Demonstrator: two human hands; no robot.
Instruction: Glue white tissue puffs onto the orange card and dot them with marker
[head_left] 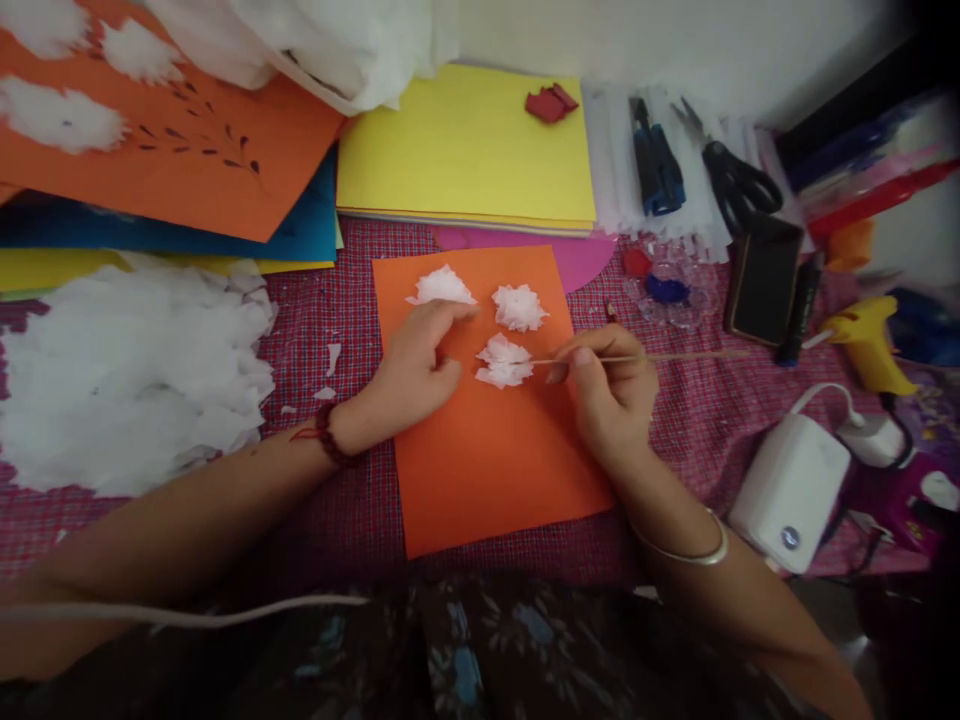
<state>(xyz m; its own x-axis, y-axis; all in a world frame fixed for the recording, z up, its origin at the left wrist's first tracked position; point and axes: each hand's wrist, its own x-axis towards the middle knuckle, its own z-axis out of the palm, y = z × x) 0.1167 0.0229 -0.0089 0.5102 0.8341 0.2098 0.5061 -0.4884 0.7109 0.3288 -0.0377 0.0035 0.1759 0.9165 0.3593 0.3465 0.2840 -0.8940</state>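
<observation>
A thin stick is held in the right hand, pinched narrowly between the thumb and the fingers. Its long axis is laid crosswise over an orange sheet, nearly level from left to right. Its left tip is brought to the middle of the lower white flower; whether the paper is pressed by it cannot be told. Its other end is carried out past the right hand, over the tabletop.

The lower flower is set between the two hands, just left of the right fingers. The left hand is placed over the left edge of the sheet, with nothing seen held and its thumb and forefinger parted. By its fingertips, part of the upper left flower is hidden; contact there cannot be made out. The upper right flower is seated just above the lower one, so little room is left on that side.

Toward the body, a broad bare stretch of the sheet is left open. Beyond its far edge, yellow sheets are stacked, and a white paper heap is kept left of the left hand.
</observation>
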